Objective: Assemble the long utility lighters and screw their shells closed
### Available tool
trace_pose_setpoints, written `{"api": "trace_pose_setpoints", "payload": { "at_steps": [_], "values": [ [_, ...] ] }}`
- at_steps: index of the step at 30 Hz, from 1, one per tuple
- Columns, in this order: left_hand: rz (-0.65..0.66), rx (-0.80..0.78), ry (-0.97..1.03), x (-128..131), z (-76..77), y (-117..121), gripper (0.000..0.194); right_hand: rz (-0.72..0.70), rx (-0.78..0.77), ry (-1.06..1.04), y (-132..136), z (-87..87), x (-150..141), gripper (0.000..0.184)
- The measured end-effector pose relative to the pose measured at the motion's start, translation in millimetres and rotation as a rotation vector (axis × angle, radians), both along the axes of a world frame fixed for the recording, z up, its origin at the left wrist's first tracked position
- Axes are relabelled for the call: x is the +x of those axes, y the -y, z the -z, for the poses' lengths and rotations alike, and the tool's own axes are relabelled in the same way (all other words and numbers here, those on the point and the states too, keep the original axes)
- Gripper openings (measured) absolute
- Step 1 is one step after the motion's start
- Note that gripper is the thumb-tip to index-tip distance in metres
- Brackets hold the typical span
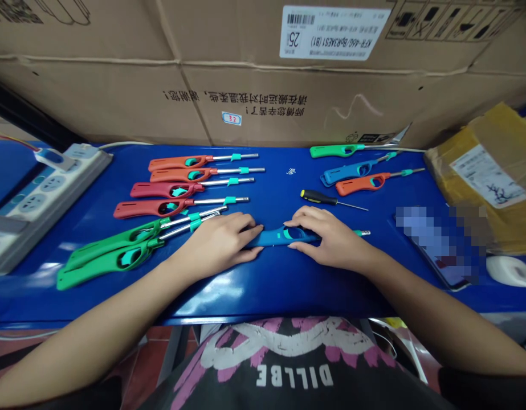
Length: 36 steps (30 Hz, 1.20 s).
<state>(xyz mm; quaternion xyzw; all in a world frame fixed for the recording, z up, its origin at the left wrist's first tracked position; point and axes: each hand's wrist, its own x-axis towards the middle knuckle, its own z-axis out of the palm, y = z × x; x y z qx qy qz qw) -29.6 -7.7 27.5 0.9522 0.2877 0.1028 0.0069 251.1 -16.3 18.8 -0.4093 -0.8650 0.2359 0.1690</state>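
Observation:
A blue long-nosed gas lighter (269, 238) lies across the table in front of me, its metal nozzle pointing right. My left hand (228, 238) pinches the handle end between thumb and fingers. Near the trigger, my right hand (326, 236) grips the same lighter with thumb below and fingers above, hiding part of the nozzle. Beyond the right hand rests a black and yellow screwdriver (320, 197). Left of my hands are two green lighters (117, 250), red lighters (154, 208) and orange lighters (181, 165), most with teal pieces on them.
At the back right lie a green lighter (337, 150), a blue lighter (348, 171) and an orange lighter (361, 185). A power strip (44, 199) stands left. A phone (433, 245), a white mouse (510, 270) and a taped parcel (485, 176) are right. A large carton (245, 74) walls the back.

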Motion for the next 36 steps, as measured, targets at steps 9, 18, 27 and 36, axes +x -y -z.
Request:
{"api": "trace_pose_setpoints", "payload": {
  "at_steps": [9,18,27,36],
  "values": [
    [0.030,-0.094,0.092,-1,5.5,-4,0.036,-0.115,0.131,0.115,-1,-0.1,3,0.033],
    [0.031,-0.353,0.193,3,-0.7,-2,0.036,-0.074,0.191,0.147,0,-7.0,1,0.029],
    [-0.282,-1.136,0.735,13,2.5,-2,0.050,-0.067,0.342,0.213,-5,-8.9,10,0.044],
    [0.006,-0.361,0.578,7,6.7,0,0.028,-0.096,0.240,0.092,-5,-8.4,11,0.036]
  ]
}}
